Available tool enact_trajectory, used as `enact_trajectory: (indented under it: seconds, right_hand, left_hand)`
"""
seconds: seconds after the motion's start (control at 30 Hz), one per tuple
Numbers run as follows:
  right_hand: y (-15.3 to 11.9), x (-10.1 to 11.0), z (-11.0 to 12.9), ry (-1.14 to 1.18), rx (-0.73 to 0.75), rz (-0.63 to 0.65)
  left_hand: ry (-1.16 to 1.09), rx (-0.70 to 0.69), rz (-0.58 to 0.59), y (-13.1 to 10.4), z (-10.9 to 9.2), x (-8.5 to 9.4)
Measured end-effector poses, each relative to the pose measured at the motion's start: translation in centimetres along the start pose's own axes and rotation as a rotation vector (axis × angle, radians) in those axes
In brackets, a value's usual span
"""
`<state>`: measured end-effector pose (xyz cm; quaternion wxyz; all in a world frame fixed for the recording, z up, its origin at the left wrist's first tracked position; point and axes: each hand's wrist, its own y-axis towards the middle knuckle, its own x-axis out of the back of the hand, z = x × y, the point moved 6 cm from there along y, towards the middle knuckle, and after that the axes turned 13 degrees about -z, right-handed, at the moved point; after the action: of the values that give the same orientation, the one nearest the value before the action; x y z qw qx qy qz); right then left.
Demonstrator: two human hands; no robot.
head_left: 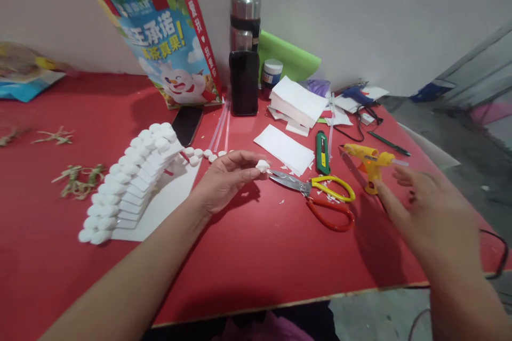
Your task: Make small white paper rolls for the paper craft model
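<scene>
Between the thumb and fingers of my left hand (230,178) is a small white piece (263,165), its kind unclear. My right hand (434,210), smeared by motion, has thumb and fingers apart beside a yellow hot glue gun (370,159); a clear glue stick pokes from its back end. Scissors (312,188) with one yellow and one red handle lie just right of the white piece, blades slightly parted. Left of my left arm stands a curved stepped model (124,186) made of white strips and rounded white pieces, on a white sheet (172,205).
Behind lie a green utility knife (322,152), white paper (285,149), a paper stack (298,101) and glue sticks (221,128). A phone (245,84) leans upright before a thermos (245,10). A printed bag (172,48) stands left. Twine bundles (80,181) lie on the red table (248,261).
</scene>
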<state>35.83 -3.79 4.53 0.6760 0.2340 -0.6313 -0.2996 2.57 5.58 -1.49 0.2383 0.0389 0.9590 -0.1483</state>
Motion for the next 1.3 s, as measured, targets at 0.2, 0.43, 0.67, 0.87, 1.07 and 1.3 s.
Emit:
enact_trajectory:
  seconds: [0.2,0.43,0.67,0.87,1.07,1.3]
  right_hand:
    - [1.6,0.6,13.6,0.689,0.158,0.171]
    - [1.3,-5.6,18.7,1.141,0.077,0.392]
    - [0.0,-6.2,17.8,1.1,0.075,0.279]
    - [0.0,-6.2,17.2,1.022,0.17,0.128]
    - [-0.2,-5.9,17.4,0.946,0.239,0.049]
    - [-0.5,-5.8,17.7,0.93,0.232,-0.012]
  left_hand:
    - [-0.077,0.059,0.038,-0.4,0.2,-0.6]
    - [-0.177,0.122,0.045,-0.3,0.1,-0.3]
    - [-0.137,0.198,0.026,0.1,1.4,-0.2]
    - [-0.043,0.23,-0.026,0.0,1.9,0.2]
    - [0.0,0.249,-0.058,0.0,2.4,0.4]
    - [-0.025,0.199,-0.06,-0.1,1.9,0.0]
